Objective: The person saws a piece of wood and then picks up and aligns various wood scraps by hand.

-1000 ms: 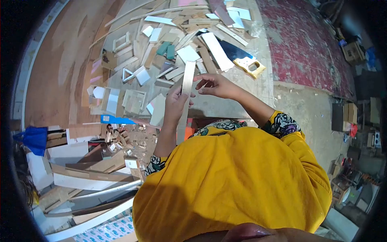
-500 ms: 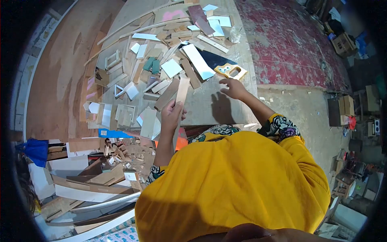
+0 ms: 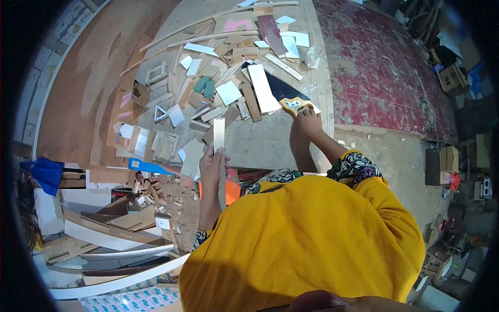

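Observation:
My left hand is closed around a narrow strip of pale wood, held upright near the front edge of the table. The strip's lower end passes down beside my forearm. Over on the right, my right hand has its fingers curled at the yellow handle of a handsaw. The saw's dark blade points away to the upper left, partly covered by a long white board. A brown wood strip lies just left of that board.
Many wood offcuts cover the table, among them a pale square piece and green blocks. A large brown board is at the left. Below it, long scraps are piled. Red tiled floor lies to the right.
My right hand has moved down onto the saw handle and its fingers have closed there. The wood strip in my left hand has shifted left and down and now stands straighter.

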Available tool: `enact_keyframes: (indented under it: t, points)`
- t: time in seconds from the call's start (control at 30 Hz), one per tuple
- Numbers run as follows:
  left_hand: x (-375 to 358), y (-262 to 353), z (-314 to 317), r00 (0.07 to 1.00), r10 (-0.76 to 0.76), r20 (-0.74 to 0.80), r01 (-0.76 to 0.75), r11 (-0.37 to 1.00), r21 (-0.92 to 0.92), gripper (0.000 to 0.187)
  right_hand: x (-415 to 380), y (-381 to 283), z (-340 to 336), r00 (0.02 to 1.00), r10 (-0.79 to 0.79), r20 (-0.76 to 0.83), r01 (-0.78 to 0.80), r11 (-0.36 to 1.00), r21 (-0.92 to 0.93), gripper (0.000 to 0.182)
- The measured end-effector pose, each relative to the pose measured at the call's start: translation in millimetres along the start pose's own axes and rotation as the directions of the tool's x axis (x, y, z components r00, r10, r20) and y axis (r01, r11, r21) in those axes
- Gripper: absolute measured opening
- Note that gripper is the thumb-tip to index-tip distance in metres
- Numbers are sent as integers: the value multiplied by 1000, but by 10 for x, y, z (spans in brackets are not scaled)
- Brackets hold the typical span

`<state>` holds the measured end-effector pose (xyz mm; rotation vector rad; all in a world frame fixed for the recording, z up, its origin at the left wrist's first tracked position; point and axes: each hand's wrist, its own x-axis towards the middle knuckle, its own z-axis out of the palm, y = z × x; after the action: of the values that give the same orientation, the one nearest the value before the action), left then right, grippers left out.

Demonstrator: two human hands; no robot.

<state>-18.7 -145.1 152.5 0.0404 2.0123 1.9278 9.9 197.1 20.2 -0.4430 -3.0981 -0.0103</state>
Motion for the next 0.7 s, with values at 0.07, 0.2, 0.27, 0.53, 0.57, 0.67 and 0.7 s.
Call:
enact_keyframes:
  t: [0.07,0.2,0.27,0.53,0.57,0.67,0.7]
  points:
    - [-1,-31,-9,1000,17,-21,-17,1000,-15,18,19,-18,-116,999,-26,37,26,1000,-1,27]
    - [-15,-52,-24,999,-20,-35,19,999,-42,17,268,-101,-374,990,-1,143,-18,991,135,31]
    - [-5,-58,-19,998,-42,-37,40,997,-60,17,401,-220,-449,976,-23,218,-30,972,235,35]
    - [125,-142,-3,999,-12,-39,9,997,-81,17,745,-856,-450,987,-125,97,99,967,236,98]
    - [145,-157,-7,999,-11,-44,7,996,-84,17,775,-862,-452,985,-139,99,117,972,202,86]
    - [215,-228,-4,997,-37,-66,31,996,-89,17,990,-794,-292,970,-188,156,151,964,220,72]
    - [239,-270,2,995,-63,-72,55,993,-103,18,994,-787,-331,975,-209,77,190,960,207,59]
